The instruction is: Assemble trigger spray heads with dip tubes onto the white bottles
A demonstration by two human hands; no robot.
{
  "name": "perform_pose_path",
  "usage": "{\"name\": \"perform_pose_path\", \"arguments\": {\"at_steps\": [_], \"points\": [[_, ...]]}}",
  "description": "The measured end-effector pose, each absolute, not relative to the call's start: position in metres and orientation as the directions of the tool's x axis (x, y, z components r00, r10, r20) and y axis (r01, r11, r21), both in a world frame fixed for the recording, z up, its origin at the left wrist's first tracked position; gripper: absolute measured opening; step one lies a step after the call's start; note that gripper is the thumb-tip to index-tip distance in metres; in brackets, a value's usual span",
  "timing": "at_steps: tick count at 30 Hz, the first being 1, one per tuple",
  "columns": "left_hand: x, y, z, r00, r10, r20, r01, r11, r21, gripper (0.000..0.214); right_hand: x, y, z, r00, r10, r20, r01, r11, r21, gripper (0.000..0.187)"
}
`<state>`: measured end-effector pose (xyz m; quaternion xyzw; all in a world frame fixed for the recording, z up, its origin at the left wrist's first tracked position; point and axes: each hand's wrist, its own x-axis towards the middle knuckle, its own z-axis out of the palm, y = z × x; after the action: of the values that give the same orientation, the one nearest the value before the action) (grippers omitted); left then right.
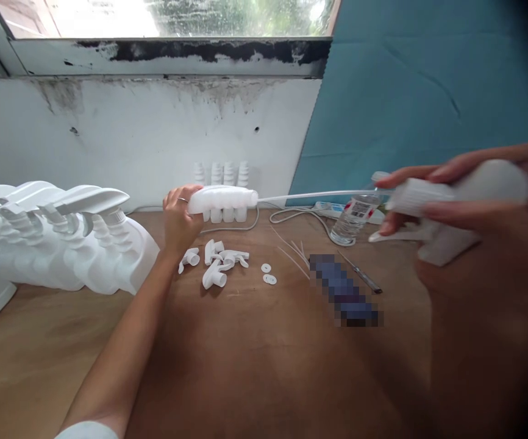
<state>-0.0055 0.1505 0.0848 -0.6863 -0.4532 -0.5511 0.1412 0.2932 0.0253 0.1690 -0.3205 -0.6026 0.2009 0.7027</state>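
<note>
My left hand point(182, 216) is closed round the base of a white ribbed spray bottle point(224, 199), which lies sideways in the air with its neck pointing right. At the right, my right hand point(478, 207) grips a white trigger sprayer head point(428, 198). A long thin dip tube point(312, 196) runs left from the sprayer head to the bottle's mouth. Whether the tube's tip is inside the mouth I cannot tell. Below on the table lie several white sprayer heads point(221, 262) and a few flat white washers point(268, 277).
Large white ribbed bottles point(85, 244) crowd the left side. Several small white bottles point(227, 214) stand by the wall. A clear water bottle point(353, 219), a white cable point(300, 211), loose tubes point(295, 256), a blurred dark blue object point(344, 289) and a pen-like tool point(362, 274) lie rightward.
</note>
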Motion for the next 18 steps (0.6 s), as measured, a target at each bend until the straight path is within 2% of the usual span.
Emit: {"name": "perform_pose_path", "arguments": {"at_steps": [2,4,5,8,11,15,18], "points": [[0.004,0.140,0.094,0.054,0.536,0.842,0.719,-0.606,0.340,0.038,0.280,0.027,0.168,0.118,0.753,0.647,0.016,0.650,-0.759,0.036],[0.013,0.126,0.104,0.163,0.658,0.735,0.678,-0.616,0.401,0.041,0.274,0.031,0.166,0.014,0.833,0.553,-0.014,0.553,-0.833,0.054],[0.017,0.118,0.109,0.230,0.721,0.654,0.674,-0.603,0.427,0.042,0.273,0.034,0.164,-0.021,0.859,0.511,-0.009,0.511,-0.859,0.052],[0.023,0.099,0.120,0.426,0.835,0.348,0.689,-0.549,0.474,0.044,0.279,0.040,0.162,-0.061,0.906,0.419,-0.024,0.418,-0.908,0.017],[0.024,0.089,0.126,0.575,0.812,0.102,0.667,-0.537,0.517,0.045,0.290,0.044,0.166,-0.158,0.937,0.312,-0.135,0.292,-0.947,0.023],[0.023,0.089,0.125,0.664,0.745,-0.067,0.649,-0.530,0.546,0.047,0.298,0.046,0.169,-0.365,0.902,0.230,-0.315,0.113,-0.942,0.023],[0.027,0.091,0.120,0.664,0.733,-0.152,0.681,-0.508,0.526,0.050,0.294,0.048,0.165,-0.366,0.913,0.179,-0.229,0.099,-0.969,0.037]]}}
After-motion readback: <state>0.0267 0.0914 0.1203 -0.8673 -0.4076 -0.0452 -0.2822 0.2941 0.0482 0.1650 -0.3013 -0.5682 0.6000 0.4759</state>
